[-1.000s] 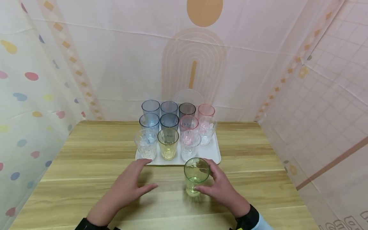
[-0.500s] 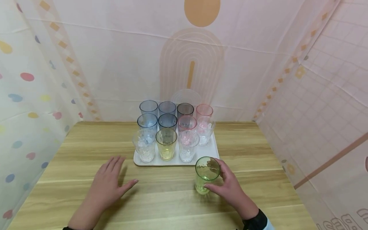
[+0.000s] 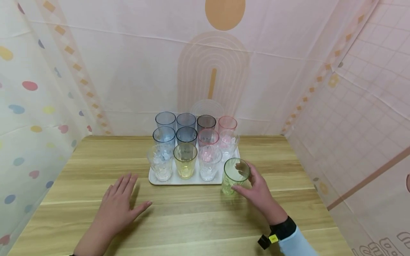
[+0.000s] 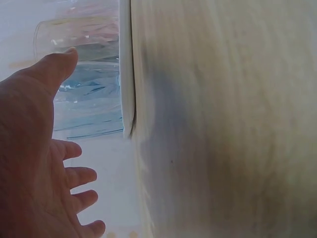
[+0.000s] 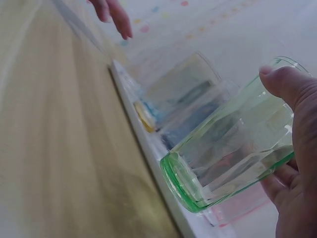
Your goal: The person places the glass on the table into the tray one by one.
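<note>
My right hand [image 3: 261,193] grips a green glass tumbler [image 3: 231,183] by its side, thumb in front and fingers behind. The glass is upright at the front right corner of a white tray [image 3: 179,182]; in the right wrist view its green base [image 5: 181,183] hangs just off the tray's edge. My left hand [image 3: 116,206] is held over the table to the left of the tray, fingers straight and thumb spread, holding nothing. A yellow tumbler [image 3: 185,165] and two clear tumblers, one at the left [image 3: 161,165] and one at the right [image 3: 209,165], form the tray's front row.
Behind them on the tray stand blue tumblers [image 3: 164,137], dark tumblers [image 3: 206,122], pink-rimmed tumblers [image 3: 228,122] and another clear tumbler [image 3: 229,149], closely spaced. The wooden table [image 3: 179,227] ends at a patterned cloth backdrop [image 3: 137,78], with cloth at both sides.
The green tumbler has moved right, then up and forward toward the tray's right corner in my right hand. My left hand has drawn back to the left, away from the tray.
</note>
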`<state>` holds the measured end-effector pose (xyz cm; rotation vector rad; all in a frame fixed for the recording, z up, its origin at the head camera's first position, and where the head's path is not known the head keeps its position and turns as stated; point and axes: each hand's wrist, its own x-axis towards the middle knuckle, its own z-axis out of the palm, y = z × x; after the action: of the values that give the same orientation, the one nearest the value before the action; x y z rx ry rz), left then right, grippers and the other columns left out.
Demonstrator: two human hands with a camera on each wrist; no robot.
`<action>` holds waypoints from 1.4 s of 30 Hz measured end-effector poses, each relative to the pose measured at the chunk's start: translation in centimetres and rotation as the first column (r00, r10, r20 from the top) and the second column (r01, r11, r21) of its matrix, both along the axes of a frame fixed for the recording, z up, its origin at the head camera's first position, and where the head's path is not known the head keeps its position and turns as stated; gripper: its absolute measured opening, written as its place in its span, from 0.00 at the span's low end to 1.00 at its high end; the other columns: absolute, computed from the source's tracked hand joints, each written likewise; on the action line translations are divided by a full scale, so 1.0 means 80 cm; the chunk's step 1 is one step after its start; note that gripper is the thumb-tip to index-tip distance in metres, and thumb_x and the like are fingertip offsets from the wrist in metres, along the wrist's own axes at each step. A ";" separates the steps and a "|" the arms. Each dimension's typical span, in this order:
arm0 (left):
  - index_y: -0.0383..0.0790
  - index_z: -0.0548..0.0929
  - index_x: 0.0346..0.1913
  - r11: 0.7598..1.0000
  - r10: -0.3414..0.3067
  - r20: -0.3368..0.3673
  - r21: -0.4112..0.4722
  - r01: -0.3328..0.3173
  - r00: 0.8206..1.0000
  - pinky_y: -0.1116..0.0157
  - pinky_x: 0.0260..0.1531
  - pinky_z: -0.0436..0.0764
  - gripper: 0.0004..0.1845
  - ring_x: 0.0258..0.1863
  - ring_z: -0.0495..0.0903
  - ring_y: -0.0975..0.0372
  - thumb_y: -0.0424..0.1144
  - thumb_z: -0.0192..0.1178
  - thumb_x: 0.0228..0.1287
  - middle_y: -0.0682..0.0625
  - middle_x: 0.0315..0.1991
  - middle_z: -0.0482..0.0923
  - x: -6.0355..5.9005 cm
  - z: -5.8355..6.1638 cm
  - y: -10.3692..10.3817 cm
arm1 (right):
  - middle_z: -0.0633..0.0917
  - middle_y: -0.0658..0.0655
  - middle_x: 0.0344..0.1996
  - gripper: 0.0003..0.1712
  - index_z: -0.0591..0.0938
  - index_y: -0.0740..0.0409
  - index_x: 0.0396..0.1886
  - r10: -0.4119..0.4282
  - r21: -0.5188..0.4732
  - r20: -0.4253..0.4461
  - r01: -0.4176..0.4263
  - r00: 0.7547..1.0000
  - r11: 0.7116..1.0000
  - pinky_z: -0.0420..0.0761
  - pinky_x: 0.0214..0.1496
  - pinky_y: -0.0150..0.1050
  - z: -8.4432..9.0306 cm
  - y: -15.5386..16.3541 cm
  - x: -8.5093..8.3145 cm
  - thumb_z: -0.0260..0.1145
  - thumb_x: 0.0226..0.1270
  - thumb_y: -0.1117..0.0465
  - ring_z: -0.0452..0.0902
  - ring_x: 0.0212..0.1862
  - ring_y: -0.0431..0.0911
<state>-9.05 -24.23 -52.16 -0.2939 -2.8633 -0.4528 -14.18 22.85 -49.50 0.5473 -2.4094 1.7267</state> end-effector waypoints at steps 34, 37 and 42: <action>0.32 0.65 0.84 0.999 0.011 0.012 0.045 -0.012 1.000 0.23 0.71 0.62 0.58 0.80 0.60 0.32 0.71 0.72 0.67 0.27 0.82 0.60 0.005 -0.010 0.000 | 0.76 0.59 0.78 0.49 0.66 0.55 0.85 -0.080 -0.008 0.174 0.082 0.982 0.997 0.61 0.85 0.65 -0.014 0.001 -0.068 0.82 0.72 0.58 0.68 0.81 0.61; 0.32 0.66 0.83 0.999 0.011 0.007 0.048 -0.012 1.000 0.23 0.70 0.63 0.57 0.80 0.60 0.32 0.71 0.72 0.67 0.27 0.82 0.60 0.005 -0.010 0.000 | 0.75 0.60 0.79 0.49 0.66 0.55 0.85 -0.084 0.002 0.171 0.084 0.982 0.996 0.60 0.85 0.65 -0.017 0.001 -0.070 0.82 0.72 0.56 0.67 0.82 0.61; 0.32 0.67 0.83 0.999 0.015 -0.003 0.042 -0.015 1.000 0.23 0.70 0.63 0.57 0.80 0.61 0.31 0.70 0.73 0.66 0.27 0.82 0.61 0.004 -0.009 -0.002 | 0.73 0.60 0.80 0.50 0.64 0.55 0.86 -0.079 0.009 0.170 0.078 0.982 0.997 0.58 0.86 0.65 -0.019 0.002 -0.071 0.81 0.72 0.56 0.64 0.83 0.61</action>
<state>-8.71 -24.38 -52.87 -0.2658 -2.8470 -0.5083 -19.87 23.02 -51.00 0.3111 -2.5086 1.8059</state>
